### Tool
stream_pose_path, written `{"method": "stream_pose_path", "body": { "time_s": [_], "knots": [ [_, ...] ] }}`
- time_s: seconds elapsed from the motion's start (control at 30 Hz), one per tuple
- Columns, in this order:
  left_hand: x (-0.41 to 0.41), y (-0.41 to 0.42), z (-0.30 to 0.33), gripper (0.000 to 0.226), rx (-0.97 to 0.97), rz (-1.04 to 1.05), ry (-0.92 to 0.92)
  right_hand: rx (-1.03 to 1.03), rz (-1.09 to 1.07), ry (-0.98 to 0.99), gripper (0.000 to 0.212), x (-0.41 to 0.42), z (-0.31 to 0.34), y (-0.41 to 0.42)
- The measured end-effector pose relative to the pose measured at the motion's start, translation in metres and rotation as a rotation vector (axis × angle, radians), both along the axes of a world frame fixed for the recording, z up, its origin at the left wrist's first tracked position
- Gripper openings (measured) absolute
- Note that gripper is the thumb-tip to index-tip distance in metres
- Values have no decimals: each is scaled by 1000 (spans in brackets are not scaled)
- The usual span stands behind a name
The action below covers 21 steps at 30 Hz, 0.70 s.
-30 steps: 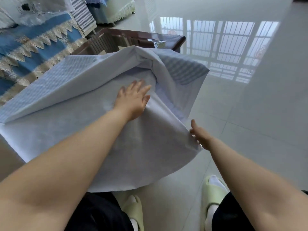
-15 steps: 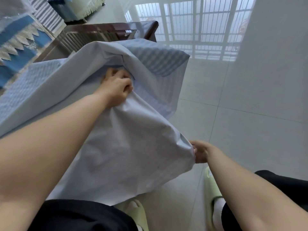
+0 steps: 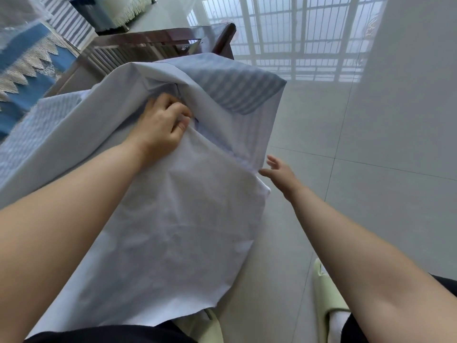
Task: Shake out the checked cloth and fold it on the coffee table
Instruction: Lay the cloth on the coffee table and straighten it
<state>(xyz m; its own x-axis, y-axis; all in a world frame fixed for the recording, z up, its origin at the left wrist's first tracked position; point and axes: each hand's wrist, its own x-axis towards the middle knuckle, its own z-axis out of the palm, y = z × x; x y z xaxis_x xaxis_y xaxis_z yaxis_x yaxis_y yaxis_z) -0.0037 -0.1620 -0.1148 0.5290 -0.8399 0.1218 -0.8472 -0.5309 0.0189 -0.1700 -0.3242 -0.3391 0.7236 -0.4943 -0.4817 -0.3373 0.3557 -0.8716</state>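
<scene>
The checked cloth (image 3: pixel 178 224), pale blue with its plain underside up, lies spread over the coffee table (image 3: pixel 153 45) and hangs off the near right side. A striped-looking flap is folded over at the far right. My left hand (image 3: pixel 163 125) is closed on a bunch of the cloth near the fold at the middle. My right hand (image 3: pixel 282 174) hovers just off the cloth's right edge with fingers spread, holding nothing; its thumb almost touches the edge.
The dark wooden table frame with a glass top shows beyond the cloth. A sofa with a blue and lace cover (image 3: pixel 27 70) stands at the left. Glossy grey floor tiles (image 3: pixel 371 144) stretch to the right. My feet in pale green slippers (image 3: pixel 329 300) are below.
My right hand has let go of the cloth's lower right edge and risen, now with fingers spread. My left hand went from flat on the cloth to gripping a bunch of it.
</scene>
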Motion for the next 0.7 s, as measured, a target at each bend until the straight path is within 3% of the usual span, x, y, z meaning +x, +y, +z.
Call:
{"method": "stream_pose_path", "body": {
  "time_s": [0.23,0.4,0.6,0.7],
  "knots": [
    [32,-1,7,49,124,43,-37,188,30,16,34,35,0,18],
    [35,-4,2,42,22,52,31,-288,-212,285,28,0,-28,-18],
    [36,-5,-12,42,-195,112,-48,-243,-330,207,30,-8,-33,-46],
    [36,0,-15,41,-214,98,-71,-351,-359,254,23,-17,-40,-49]
  ]
}}
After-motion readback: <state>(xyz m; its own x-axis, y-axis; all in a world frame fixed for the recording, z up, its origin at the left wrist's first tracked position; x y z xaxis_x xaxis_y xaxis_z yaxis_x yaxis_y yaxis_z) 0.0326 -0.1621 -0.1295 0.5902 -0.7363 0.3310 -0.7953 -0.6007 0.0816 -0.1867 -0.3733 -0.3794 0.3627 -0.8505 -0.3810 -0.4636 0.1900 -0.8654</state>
